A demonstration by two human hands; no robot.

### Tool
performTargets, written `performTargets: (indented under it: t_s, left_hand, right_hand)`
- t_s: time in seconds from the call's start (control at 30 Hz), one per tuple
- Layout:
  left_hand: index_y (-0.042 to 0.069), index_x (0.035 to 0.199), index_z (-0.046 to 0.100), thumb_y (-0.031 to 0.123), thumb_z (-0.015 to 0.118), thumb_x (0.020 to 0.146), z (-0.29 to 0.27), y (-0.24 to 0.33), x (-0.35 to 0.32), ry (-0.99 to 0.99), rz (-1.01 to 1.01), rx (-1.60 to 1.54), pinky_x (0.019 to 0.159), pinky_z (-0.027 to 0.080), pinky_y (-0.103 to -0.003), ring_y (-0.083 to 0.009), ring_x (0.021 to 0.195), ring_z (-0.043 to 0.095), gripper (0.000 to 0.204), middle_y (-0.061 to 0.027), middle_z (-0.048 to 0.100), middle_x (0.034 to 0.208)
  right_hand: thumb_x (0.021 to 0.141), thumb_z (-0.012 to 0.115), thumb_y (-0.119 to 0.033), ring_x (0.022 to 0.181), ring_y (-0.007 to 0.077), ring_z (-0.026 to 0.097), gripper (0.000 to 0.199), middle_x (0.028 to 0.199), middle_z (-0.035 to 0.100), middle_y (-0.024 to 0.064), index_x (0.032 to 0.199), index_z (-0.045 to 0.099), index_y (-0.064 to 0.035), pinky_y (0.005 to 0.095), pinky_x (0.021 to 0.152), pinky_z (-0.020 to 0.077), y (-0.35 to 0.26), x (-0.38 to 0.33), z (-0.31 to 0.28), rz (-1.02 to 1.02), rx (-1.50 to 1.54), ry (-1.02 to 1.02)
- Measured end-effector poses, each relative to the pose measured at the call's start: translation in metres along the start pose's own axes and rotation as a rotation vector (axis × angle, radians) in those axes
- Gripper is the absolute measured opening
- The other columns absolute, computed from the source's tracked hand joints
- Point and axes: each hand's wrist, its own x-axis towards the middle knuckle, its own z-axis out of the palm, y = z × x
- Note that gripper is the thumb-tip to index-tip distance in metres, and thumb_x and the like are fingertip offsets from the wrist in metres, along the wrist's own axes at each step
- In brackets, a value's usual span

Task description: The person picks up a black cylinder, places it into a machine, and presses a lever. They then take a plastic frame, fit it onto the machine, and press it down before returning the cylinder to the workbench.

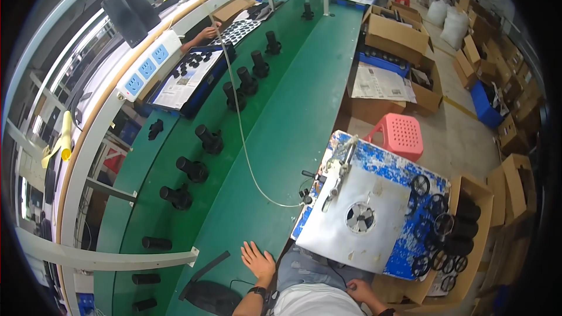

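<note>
My left hand (258, 262) lies with its fingers spread on the near edge of the green bench (269, 169), holding nothing. A dark strap (205, 274) and a black bag-like thing (212, 298) are to its left. My right hand (361, 290) is low beside my lap, fingers curled; a thin dark cord runs toward it, but what it grips is not clear. In front of me stands a worn blue-and-white board (386, 174) with a metal plate (374, 199), which has a round opening, and a clamp-like fixture (339, 177). Black spoked rings (420, 185) lie at the board's right side.
Black cylindrical parts (191, 168) stand in a row along the bench's left strip. A cardboard box (481, 199) with black cylinders is at right; a pink stool (400, 136) stands beyond the board. A pale hose (241, 123) hangs across. Another person's hand (206, 33) works at far left.
</note>
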Motion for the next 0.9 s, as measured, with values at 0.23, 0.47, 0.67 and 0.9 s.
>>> performTargets:
  t_s: [0.23, 0.47, 0.67, 0.9]
  left_hand:
    - [0.0, 0.142, 0.034, 0.027, 0.053, 0.085, 0.001, -0.004, -0.004, 0.074, 0.071, -0.049, 0.113, 0.015, -0.054, -0.0402, 0.142, 0.017, 0.065, -0.0198, 0.022, 0.154]
    - [0.004, 0.128, 0.051, 0.012, 0.058, 0.082, -0.009, -0.012, -0.005, -0.327, 0.696, -0.687, 0.11, 0.031, -0.047, -0.0377, 0.132, 0.04, 0.047, -0.0187, 0.047, 0.139]
    - [0.001, 0.102, 0.061, 0.011, 0.061, 0.083, -0.064, 0.024, -0.042, -0.613, 1.041, -0.757, 0.086, 0.05, -0.043, -0.0364, 0.097, 0.063, 0.022, -0.0179, 0.066, 0.1]
    - [0.001, 0.086, 0.064, 0.021, 0.062, 0.091, -0.103, -0.049, -0.033, -0.757, 0.795, -0.689, 0.058, 0.047, -0.031, -0.0163, 0.06, 0.06, 0.021, -0.0064, 0.06, 0.064]
  right_hand:
    - [0.078, 0.071, -0.01, 0.072, 0.0085, 0.058, 0.02, 0.078, 0.066, 0.0024, 0.095, 0.065, -0.0012, 0.025, 0.065, 0.0491, 0.023, 0.009, 0.042, -0.108, 0.493, -0.346]
    - [0.081, 0.07, -0.009, 0.077, 0.0074, 0.057, 0.017, 0.088, 0.066, 0.0014, 0.09, 0.059, -0.0014, 0.0246, 0.07, 0.0486, -0.111, -0.026, 0.018, -0.446, 0.569, -0.489]
    - [0.082, 0.064, -0.009, 0.071, 0.0107, 0.058, 0.013, 0.086, 0.065, 0.0025, 0.092, 0.058, -0.003, 0.0255, 0.066, 0.048, -0.179, -0.089, -0.035, -0.9, 0.262, -0.598]
    - [0.079, 0.065, -0.008, 0.052, 0.0066, 0.046, 0.012, 0.067, 0.053, -0.0008, 0.086, 0.057, -0.0035, 0.0205, 0.048, 0.0355, -0.072, -0.09, -0.103, -0.608, 1.05, 0.152]
